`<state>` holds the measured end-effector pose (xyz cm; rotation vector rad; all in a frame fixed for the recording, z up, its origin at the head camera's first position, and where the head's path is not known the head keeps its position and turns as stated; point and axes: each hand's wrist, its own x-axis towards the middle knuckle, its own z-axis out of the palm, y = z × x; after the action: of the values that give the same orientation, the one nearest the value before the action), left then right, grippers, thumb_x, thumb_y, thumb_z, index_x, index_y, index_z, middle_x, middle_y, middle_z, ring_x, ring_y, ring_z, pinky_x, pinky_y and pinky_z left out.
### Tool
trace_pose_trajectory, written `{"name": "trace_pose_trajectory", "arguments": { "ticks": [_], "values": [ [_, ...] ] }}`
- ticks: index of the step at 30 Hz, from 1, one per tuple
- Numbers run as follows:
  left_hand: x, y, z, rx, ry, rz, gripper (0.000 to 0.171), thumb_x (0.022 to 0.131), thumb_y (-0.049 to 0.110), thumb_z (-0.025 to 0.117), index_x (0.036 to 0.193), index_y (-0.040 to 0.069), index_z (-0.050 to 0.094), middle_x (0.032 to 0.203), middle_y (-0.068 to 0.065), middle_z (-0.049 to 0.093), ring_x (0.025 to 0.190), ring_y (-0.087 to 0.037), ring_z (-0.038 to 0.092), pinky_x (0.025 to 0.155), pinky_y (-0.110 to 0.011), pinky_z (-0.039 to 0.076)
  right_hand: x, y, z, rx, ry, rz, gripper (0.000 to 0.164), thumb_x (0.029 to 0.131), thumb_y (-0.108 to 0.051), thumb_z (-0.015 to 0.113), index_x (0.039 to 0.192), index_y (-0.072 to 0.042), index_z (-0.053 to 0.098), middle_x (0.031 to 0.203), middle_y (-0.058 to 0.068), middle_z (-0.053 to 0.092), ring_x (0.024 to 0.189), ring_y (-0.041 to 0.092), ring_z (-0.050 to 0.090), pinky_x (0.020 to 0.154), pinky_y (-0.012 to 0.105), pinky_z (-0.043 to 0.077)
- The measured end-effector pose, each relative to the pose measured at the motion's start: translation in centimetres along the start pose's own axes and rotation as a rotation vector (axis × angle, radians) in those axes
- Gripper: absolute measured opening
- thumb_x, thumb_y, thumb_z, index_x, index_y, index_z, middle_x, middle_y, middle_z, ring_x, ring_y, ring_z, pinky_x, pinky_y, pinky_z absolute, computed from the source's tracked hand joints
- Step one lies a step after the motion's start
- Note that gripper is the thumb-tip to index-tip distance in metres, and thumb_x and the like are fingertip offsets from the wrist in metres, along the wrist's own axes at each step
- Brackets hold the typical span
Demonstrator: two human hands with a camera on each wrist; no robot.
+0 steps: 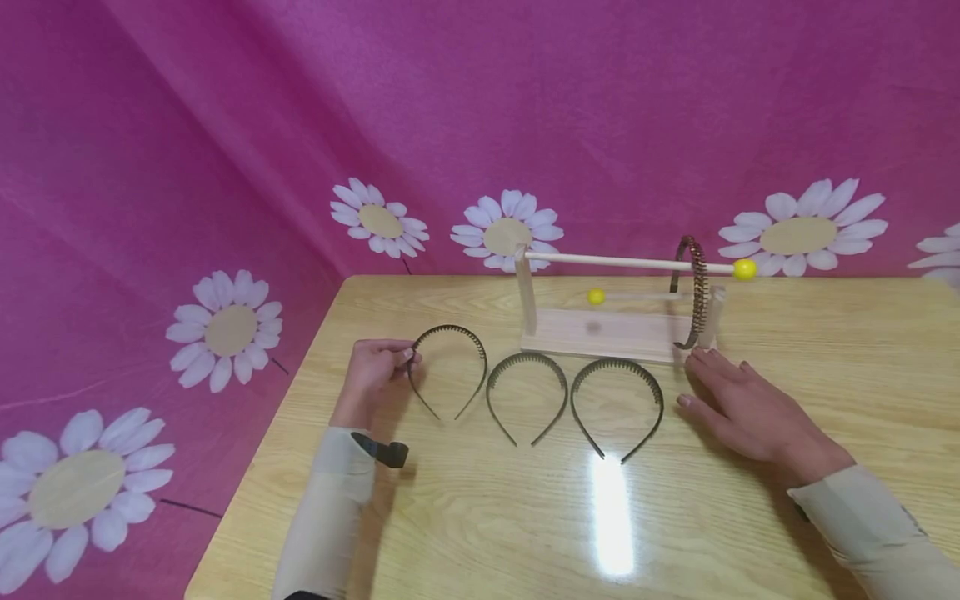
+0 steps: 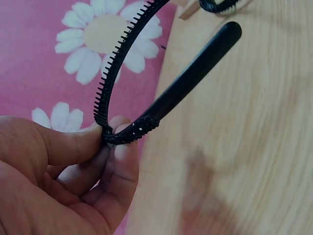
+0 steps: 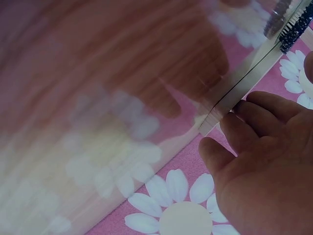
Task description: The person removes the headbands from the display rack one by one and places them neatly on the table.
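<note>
My left hand [image 1: 371, 371] pinches a black toothed headband [image 1: 480, 346] by its left side, between thumb and fingers. The left wrist view shows the headband's comb teeth [image 2: 110, 73] and a smooth flat end. Flat on the table lie two more black headbands, a middle one [image 1: 489, 400] and a right one [image 1: 660, 417]. My right hand [image 1: 757, 412] has its fingers extended, fingertips right at the front edge of the wooden stand [image 1: 607, 329]. A brown headband [image 1: 699, 292] hangs on the stand's upper rod [image 1: 600, 260], just beyond those fingertips.
Yellow balls cap the upper rod [image 1: 744, 269] and the lower rod [image 1: 596, 297]. A pink cloth [image 1: 600, 100] with white daisies rises behind and to the left of the wooden table [image 1: 480, 517]. Light glares off the table front.
</note>
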<state>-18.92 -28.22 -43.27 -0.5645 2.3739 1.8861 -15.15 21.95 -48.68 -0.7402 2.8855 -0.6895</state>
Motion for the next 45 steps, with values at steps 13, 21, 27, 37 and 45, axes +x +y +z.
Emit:
{"name": "trace_pose_trajectory", "arguments": {
  "ticks": [13,21,27,37,45],
  "values": [
    [1.3,-1.9,-0.7,0.020,0.002,-0.053,0.024,0.096,-0.007,0.060,0.118,-0.013,0.067,0.100,-0.030,0.070,0.083,-0.026,0.071,0.071,-0.029,0.060,0.2,0.2,0.3,0.007,0.015,-0.007,0.068,0.105,-0.041,0.051,0.153,0.004,0.034,0.158,0.027,0.029,0.144,0.046,0.026,0.113,0.067,0.022],
    [1.6,-2.7,-0.1,-0.014,-0.007,-0.088,0.023,0.096,-0.011,0.057,0.116,-0.017,0.065,0.095,-0.030,0.070,0.076,-0.024,0.069,0.076,-0.037,0.061,0.0,0.2,0.2,0.010,0.003,-0.001,0.069,0.105,-0.043,0.049,0.154,0.004,0.033,0.158,0.027,0.028,0.145,0.046,0.025,0.114,0.067,0.021],
    [1.6,-2.7,0.1,0.051,0.027,-0.062,0.021,0.095,-0.011,0.059,0.114,-0.016,0.067,0.095,-0.029,0.070,0.077,-0.024,0.070,0.076,-0.035,0.061,0.1,0.2,0.2,0.003,0.010,-0.013,0.069,0.106,-0.043,0.048,0.153,0.005,0.033,0.159,0.027,0.027,0.145,0.045,0.025,0.116,0.065,0.019],
    [1.8,-3.2,0.3,0.385,0.106,0.077,0.014,0.093,0.000,0.067,0.102,-0.005,0.077,0.086,-0.016,0.075,0.083,-0.024,0.070,0.083,-0.029,0.055,-0.1,0.4,0.4,0.022,-0.015,0.018,0.071,0.105,-0.045,0.048,0.156,0.000,0.029,0.161,0.025,0.022,0.146,0.046,0.023,0.116,0.065,0.017],
    [1.7,-3.2,0.0,0.514,0.109,0.083,0.016,0.093,0.007,0.069,0.106,0.001,0.078,0.113,-0.018,0.072,0.120,-0.031,0.060,0.107,-0.043,0.044,0.0,0.1,0.3,0.018,0.012,0.002,0.070,0.105,-0.045,0.049,0.155,0.002,0.032,0.160,0.026,0.026,0.144,0.046,0.026,0.116,0.064,0.019]
  ]
}}
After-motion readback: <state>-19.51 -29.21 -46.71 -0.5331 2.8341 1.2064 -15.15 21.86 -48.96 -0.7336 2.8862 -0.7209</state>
